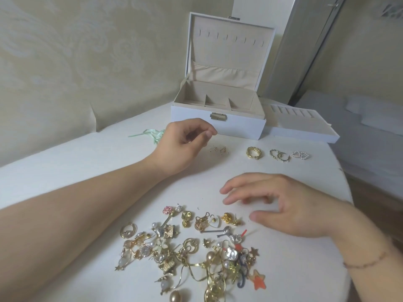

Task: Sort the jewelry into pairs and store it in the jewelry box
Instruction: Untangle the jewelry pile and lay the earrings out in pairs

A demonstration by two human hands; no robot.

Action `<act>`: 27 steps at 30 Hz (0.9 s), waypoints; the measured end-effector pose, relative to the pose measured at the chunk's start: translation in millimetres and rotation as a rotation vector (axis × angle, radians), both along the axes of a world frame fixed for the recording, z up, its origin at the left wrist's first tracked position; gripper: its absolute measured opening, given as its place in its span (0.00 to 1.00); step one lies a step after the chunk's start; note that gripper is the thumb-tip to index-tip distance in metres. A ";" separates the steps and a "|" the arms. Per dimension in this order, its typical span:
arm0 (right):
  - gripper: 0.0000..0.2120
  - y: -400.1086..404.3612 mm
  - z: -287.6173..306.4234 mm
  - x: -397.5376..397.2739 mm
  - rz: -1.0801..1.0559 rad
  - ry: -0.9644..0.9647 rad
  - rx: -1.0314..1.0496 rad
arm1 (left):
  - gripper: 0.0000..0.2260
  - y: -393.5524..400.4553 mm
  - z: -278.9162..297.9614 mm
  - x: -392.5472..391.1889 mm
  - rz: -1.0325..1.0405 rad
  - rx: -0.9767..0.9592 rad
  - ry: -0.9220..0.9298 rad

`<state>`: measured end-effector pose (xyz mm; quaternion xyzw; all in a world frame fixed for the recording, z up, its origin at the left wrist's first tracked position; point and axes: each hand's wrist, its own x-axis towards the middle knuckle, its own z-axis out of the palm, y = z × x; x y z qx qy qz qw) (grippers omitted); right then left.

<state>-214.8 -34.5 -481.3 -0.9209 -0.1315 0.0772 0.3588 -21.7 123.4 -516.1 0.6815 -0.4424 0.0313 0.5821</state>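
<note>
Looking down, I see a round white table (65, 162) against pale damask wallpaper (65, 51). My left hand (181, 144) hovers with fingers curled, thumb meeting forefinger; whether they hold anything I cannot tell. My right hand (281, 205) hangs relaxed, empty, above the tangled jewelry pile (192, 247). Behind stands the open white jewelry box (220, 99), its removed tray (303, 125) beside it.

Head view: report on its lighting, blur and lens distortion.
Head view: soft, even light with only faint shadows under the right hand and left hand; the right hand's fingertips are smeared by motion; the jewelry pile is fairly sharp; wide-angle bending curves the table edge and tilts the jewelry box; no strong glare.
</note>
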 end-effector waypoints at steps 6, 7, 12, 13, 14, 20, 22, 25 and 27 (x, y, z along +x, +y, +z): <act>0.17 1.9 -11.0 4.5 0.087 -0.082 -0.069 | 0.06 -1.0 -0.2 0.3 -0.012 -0.010 0.000; 0.15 2.8 -12.2 4.5 0.087 -0.093 -0.067 | 0.06 -1.0 -0.3 0.4 -0.012 -0.009 0.000; 0.07 9.2 -20.2 3.8 -0.019 -0.160 -0.023 | 0.05 -1.3 -0.4 0.4 -0.019 -0.009 -0.001; 0.06 9.1 -22.5 4.4 -0.040 -0.214 -0.064 | 0.05 -1.2 -0.2 0.2 -0.020 -0.012 0.000; 0.06 9.0 -24.6 5.1 -0.051 -0.262 -0.102 | 0.05 -1.1 -0.3 0.1 -0.020 -0.014 0.003; 0.16 -0.1 -29.5 3.0 -0.192 -0.274 0.036 | 0.06 -0.4 -0.3 0.6 -0.025 -0.012 -0.001; 0.18 -1.4 -27.2 1.5 -0.205 -0.221 0.103 | 0.06 -0.2 -0.6 0.6 -0.024 -0.011 -0.001; 0.18 1.9 -25.3 2.7 -0.163 -0.175 0.065 | 0.05 -0.2 -0.3 0.4 -0.024 -0.009 -0.002; 0.17 7.1 -23.3 5.8 -0.144 -0.152 0.026 | 0.05 0.0 -0.1 0.5 -0.022 -0.006 -0.008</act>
